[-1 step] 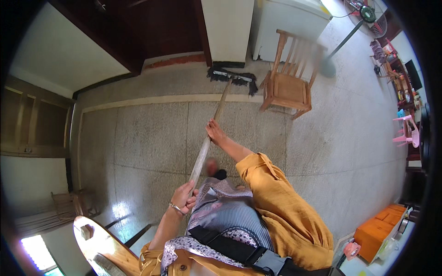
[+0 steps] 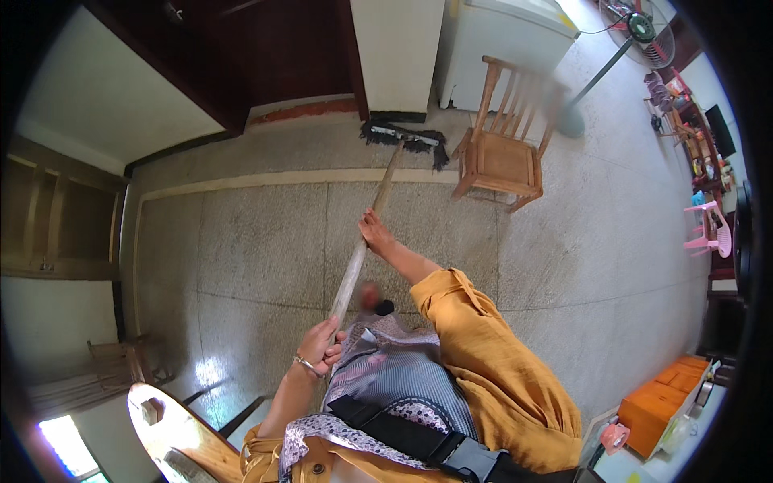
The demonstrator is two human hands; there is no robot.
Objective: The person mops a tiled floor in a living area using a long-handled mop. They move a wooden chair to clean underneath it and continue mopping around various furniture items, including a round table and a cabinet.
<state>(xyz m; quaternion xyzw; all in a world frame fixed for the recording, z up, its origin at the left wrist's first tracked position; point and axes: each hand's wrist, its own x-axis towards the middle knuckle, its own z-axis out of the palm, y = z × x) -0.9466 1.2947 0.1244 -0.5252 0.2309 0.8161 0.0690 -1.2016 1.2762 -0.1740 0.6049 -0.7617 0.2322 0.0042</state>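
Observation:
I hold a mop with a long pale wooden handle [image 2: 353, 271] in both hands. My right hand [image 2: 374, 231] grips the handle farther down, arm stretched forward in an orange sleeve. My left hand [image 2: 322, 342], with a bracelet on the wrist, grips the upper end close to my body. The dark fringed mop head [image 2: 405, 137] lies on the speckled stone floor [image 2: 258, 249] at the foot of a white cabinet [image 2: 398, 56], just left of a wooden chair [image 2: 503, 157].
A white chest appliance [image 2: 503, 44] stands behind the chair, and a standing fan [image 2: 644, 32] is at the far right. A small pink chair [image 2: 708, 229] and an orange crate [image 2: 660, 402] sit on the right. A dark wooden door [image 2: 266, 48] is ahead, and another wooden chair [image 2: 173, 439] is at lower left.

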